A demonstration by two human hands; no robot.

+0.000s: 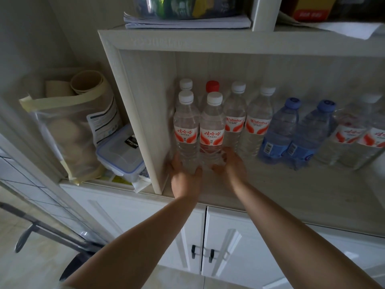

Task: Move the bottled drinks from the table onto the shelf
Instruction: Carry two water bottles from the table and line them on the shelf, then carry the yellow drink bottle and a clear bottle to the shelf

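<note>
Several water bottles stand upright in the white shelf compartment (270, 190). At its left wall my left hand (184, 176) grips the base of a clear white-capped bottle (186, 126). My right hand (230, 163) grips the base of the white-capped bottle (212, 130) beside it. Both bottles rest on the shelf floor. Behind them stand another white-capped bottle (186, 84) and a red-capped bottle (212, 86). To the right stand two more white-capped bottles (257, 124), two blue bottles (295, 130) and further clear bottles (354, 134) at the frame edge.
Left of the shelf, a bag with rolled paper (68, 126) and a clear lidded plastic box (120, 157) sit on the cabinet top. Papers (187, 21) lie on the shelf's upper board. White cabinet doors with dark handles (211, 255) are below.
</note>
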